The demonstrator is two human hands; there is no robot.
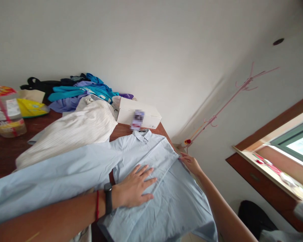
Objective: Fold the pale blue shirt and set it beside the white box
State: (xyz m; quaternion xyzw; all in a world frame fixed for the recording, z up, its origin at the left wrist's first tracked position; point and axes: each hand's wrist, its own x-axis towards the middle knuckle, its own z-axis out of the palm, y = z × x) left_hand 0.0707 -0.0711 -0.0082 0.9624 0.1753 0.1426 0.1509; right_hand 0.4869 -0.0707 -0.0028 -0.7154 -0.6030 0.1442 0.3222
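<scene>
A light blue collared shirt (151,158) lies spread on the dark wooden table (5,151), collar toward the wall, one long sleeve stretched out to the left. My left hand (135,186) rests flat on the shirt's body, fingers spread, a black band and a red string on the wrist. Over at the shirt's right shoulder edge, by the table's edge, my right hand (190,163) pinches the fabric with its fingers closed.
A white striped garment (75,131) lies left of the shirt. Behind it sits a heap of blue, purple and black clothes (78,90), a white box (138,116), a yellow packet (31,107) and a plastic cup (5,114). A pink coat stand (224,104) leans by the wall.
</scene>
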